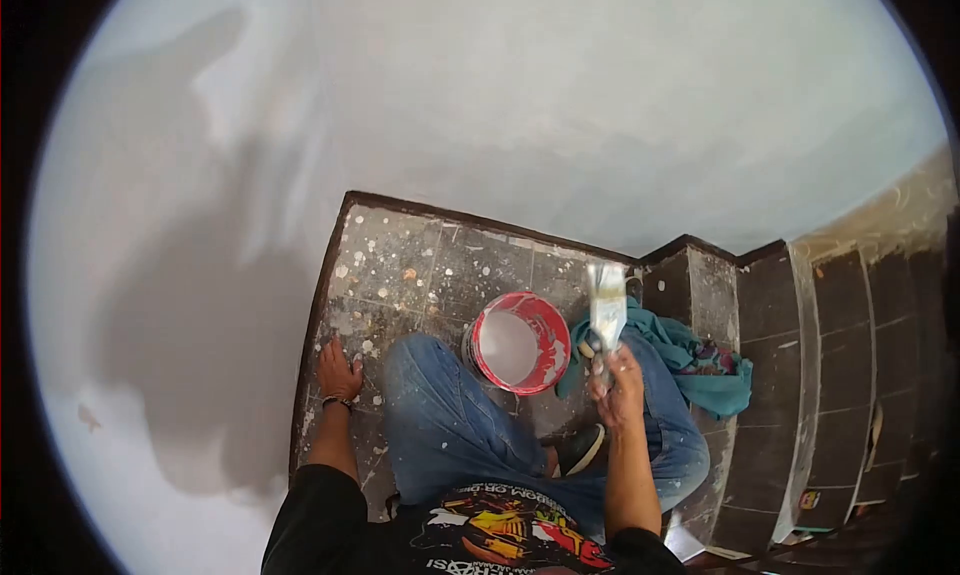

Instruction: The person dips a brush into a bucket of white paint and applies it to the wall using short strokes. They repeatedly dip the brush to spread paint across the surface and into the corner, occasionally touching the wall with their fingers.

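My right hand (622,387) is closed around the handle of a paintbrush (607,300), held with its bristles pointing up toward the wall. White paint covers the bristles and smears the metal band. Just left of the brush stands a red bucket (551,320) with white paint (507,347) inside and streaks of paint on its inner wall. My left hand (339,371) rests flat on the tiled floor beside the wall, fingers spread, holding nothing. Under and beyond the brush lies a teal cloth (715,385), partly hidden by my right knee.
Dark floor tiles (455,265) are spotted with paint. A white wall (600,105) rises ahead, meeting another wall (200,305) on the left, where my shadow falls. Dark steps (765,375) run along the right. My crossed legs (450,405) fill the near floor.
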Demonstrator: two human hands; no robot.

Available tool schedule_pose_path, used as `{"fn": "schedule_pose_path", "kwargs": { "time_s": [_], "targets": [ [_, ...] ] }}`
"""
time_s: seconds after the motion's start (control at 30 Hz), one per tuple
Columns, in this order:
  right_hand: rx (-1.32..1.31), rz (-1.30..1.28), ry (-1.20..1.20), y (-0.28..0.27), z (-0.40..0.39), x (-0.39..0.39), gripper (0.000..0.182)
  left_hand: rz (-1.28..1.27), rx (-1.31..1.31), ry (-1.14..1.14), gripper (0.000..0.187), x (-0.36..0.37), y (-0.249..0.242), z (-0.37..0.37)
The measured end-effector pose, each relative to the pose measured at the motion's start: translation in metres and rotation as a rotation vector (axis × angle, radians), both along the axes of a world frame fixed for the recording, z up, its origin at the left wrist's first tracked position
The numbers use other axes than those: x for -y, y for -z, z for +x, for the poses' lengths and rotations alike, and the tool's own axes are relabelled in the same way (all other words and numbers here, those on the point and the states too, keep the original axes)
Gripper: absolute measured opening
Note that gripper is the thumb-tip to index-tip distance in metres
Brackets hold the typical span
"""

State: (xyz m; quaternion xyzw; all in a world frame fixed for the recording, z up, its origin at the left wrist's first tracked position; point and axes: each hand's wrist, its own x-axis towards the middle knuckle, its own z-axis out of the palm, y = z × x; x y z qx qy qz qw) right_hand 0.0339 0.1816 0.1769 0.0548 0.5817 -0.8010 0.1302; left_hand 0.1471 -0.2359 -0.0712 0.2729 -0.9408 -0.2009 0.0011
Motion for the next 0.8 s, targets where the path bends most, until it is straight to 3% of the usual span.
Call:
{"fn": "schedule_pose_path", "kwargs": {
  "time_s": [0.23,0.3,0.43,0.53,0.6,0.7,0.8],
  "targets": [
    [0.027,-0.077,-0.029,0.01,0.047,-0.073,0.024,0.119,0.008,-0.156,0.073,-0.014,-0.023,0.005],
    [0.012,-0.088,-0.036,0.002,0.046,-0.079,0.023,0.081,-0.141,-0.226,0.071,-0.013,-0.021,0.014],
    [-0.053,-0.152,-0.035,-0.001,0.041,-0.075,0.022,0.044,-0.252,-0.298,0.068,-0.015,-0.017,0.034],
    [-0.042,-0.189,-0.037,0.011,0.042,-0.071,0.022,0.011,-0.104,-0.202,0.066,-0.034,-0.024,0.06],
    [-0.033,-0.192,-0.066,0.018,0.042,-0.067,0.021,-0.172,-0.137,-0.156,0.065,-0.035,0.027,0.09],
    [0.018,-0.222,-0.069,0.028,0.035,-0.061,0.02,-0.079,-0.04,-0.253,0.065,-0.053,0.019,0.119],
    [0.038,-0.198,-0.129,0.037,0.02,-0.051,0.019,-0.117,-0.1,-0.247,0.063,-0.072,-0.007,0.129]
  ]
}}
